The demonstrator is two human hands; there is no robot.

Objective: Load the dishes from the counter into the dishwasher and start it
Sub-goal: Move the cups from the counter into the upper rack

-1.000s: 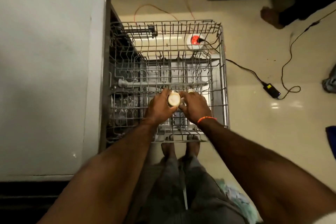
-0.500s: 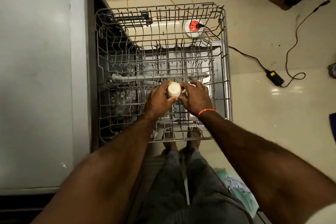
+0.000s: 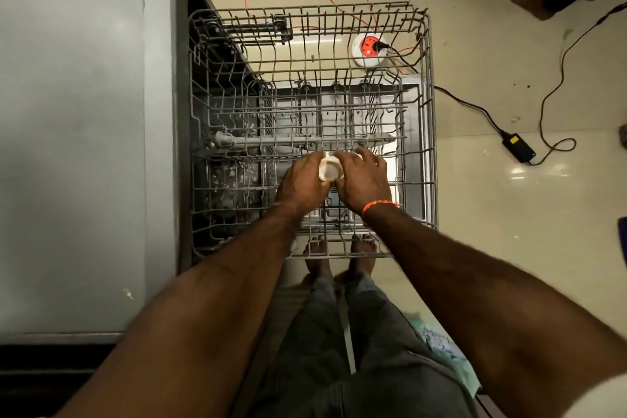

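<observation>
Both hands, left and right, arms outstretched, gripping cup over rack.

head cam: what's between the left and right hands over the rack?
A small cream-coloured cup, seen in the head view. The left hand and right hand both hold it, above the pulled-out grey wire dishwasher rack.

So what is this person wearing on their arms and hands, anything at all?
Very little. Both forearms are bare, with no gloves and no rings that I can make out. The right hand has a thin orange thread band tied round its wrist. The left hand and its wrist carry nothing. At the lower right corner a bit of white sleeve shows on the right upper arm.
</observation>
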